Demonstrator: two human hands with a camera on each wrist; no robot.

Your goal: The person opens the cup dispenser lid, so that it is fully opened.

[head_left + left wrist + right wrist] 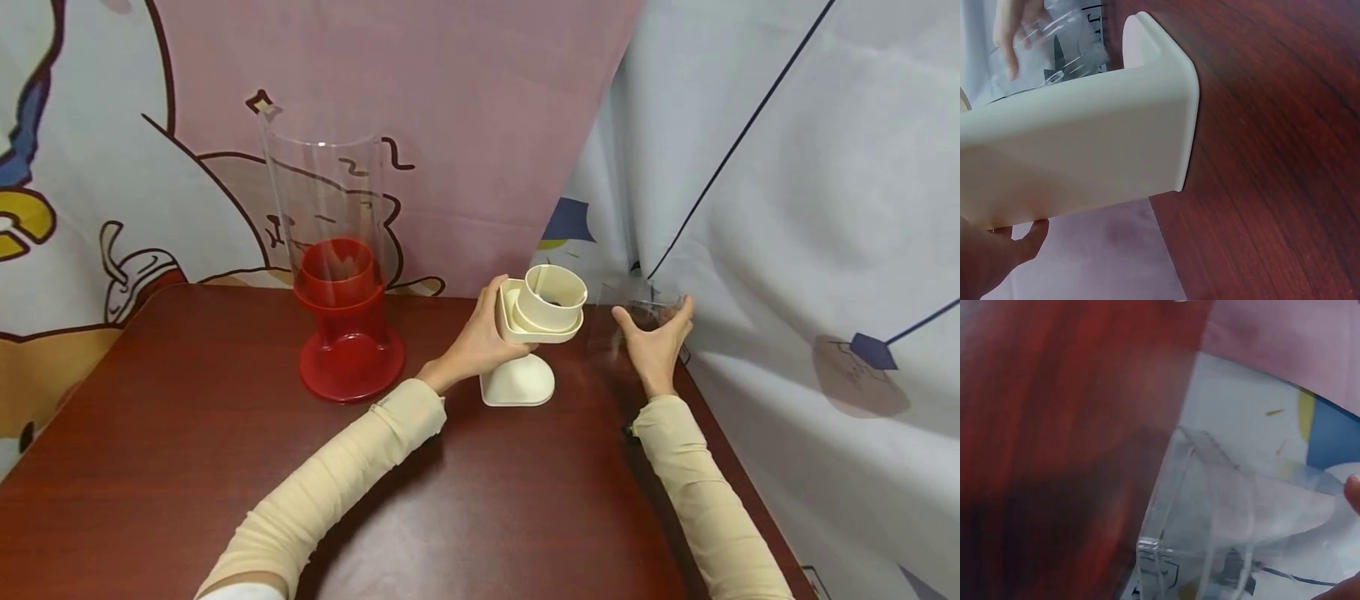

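A cream-coloured stand (pixel 517 380) with a round collar (pixel 553 298) on top is on the table. My left hand (pixel 483 337) grips its upper part from the left, and in the left wrist view my left fingers (pixel 1032 240) lie along the cream body (pixel 1085 147). To the right is a clear plastic container (pixel 606 333), also in the right wrist view as a see-through box (pixel 1210 506). My right hand (pixel 657 348) holds the container near its top, thumb and fingers spread to either side. The grip's contact points are partly hidden.
A red stand (pixel 352 367) bearing a tall clear cylinder (pixel 326 187) is at the back left of the brown table (pixel 450 500). Printed cloth (pixel 465 150) hangs behind the table, and white cloth (pixel 810 250) hangs close along its right edge.
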